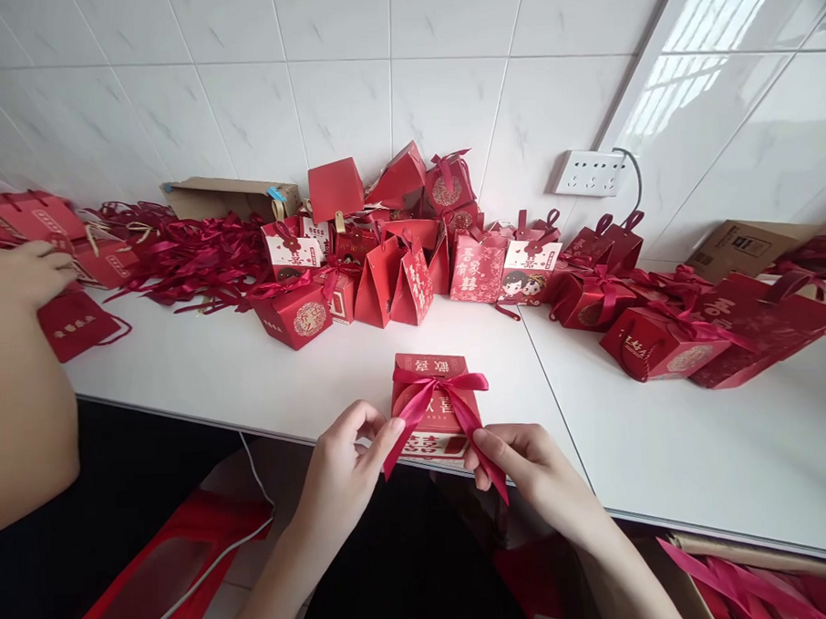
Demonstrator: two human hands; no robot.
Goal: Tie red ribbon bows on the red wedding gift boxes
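Note:
A small red gift box [431, 418] with printed characters stands at the table's front edge, a dark pink satin ribbon [423, 391] tied in a bow on its top. My left hand [360, 444] pinches the ribbon's left tail between thumb and forefinger. On the other side, my right hand [512, 456] grips the right tail near the box's lower right corner. Both tails hang down over the box's near face. The fingertips of my right hand are partly hidden behind the ribbon.
Several finished red boxes [294, 313] and gift bags [763, 331] stand along the tiled wall. A heap of loose ribbons [201, 250] lies at the left, beside another person's arm [23, 381]. A power strip [589, 174] is on the wall; a red stool [170, 562] stands below.

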